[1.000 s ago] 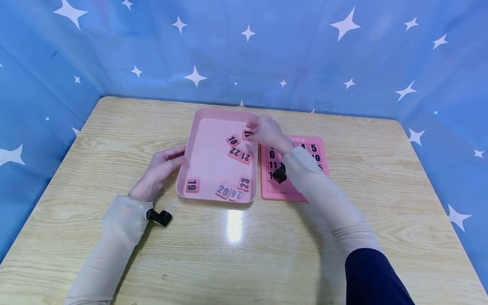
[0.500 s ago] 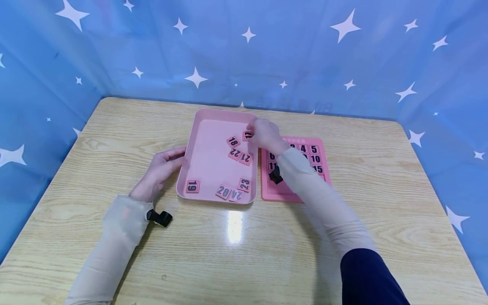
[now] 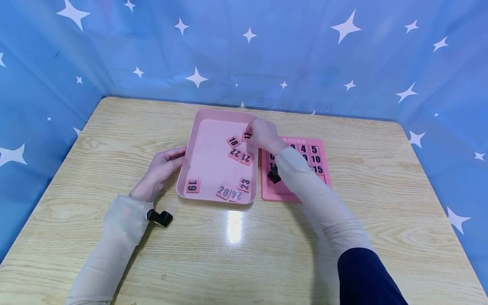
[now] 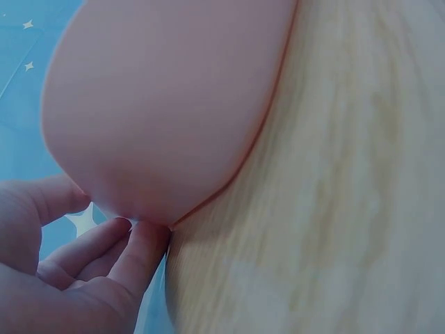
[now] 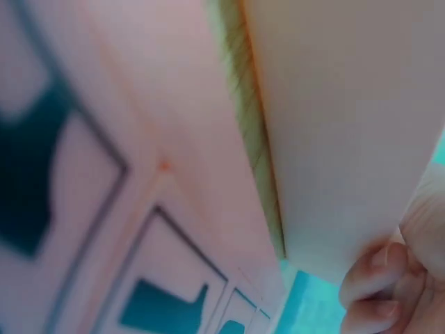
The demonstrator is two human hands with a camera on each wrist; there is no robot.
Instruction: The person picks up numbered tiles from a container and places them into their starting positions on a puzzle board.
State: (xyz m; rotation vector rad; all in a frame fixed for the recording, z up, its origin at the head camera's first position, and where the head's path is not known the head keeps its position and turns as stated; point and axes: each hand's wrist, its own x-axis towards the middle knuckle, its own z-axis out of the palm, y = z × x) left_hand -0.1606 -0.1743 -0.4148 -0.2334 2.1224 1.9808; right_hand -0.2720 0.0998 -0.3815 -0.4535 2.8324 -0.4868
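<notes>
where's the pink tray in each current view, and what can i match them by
Head: the pink tray sits slightly left of centre, beside the numbered board.
Left wrist: the tray's outer wall spans upper left to centre; the left hand touches its lower end.
Right wrist: its outer wall fills the upper right, above the right hand.
Shared landmark: the wooden table, only a thin strip in the right wrist view.

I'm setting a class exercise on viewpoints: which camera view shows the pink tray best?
The head view: it shows nearly all of the pink tray from above, including its floor and number tiles. The left wrist view shows only its outside; the right wrist view, part of an outer wall beside the number board.
</notes>
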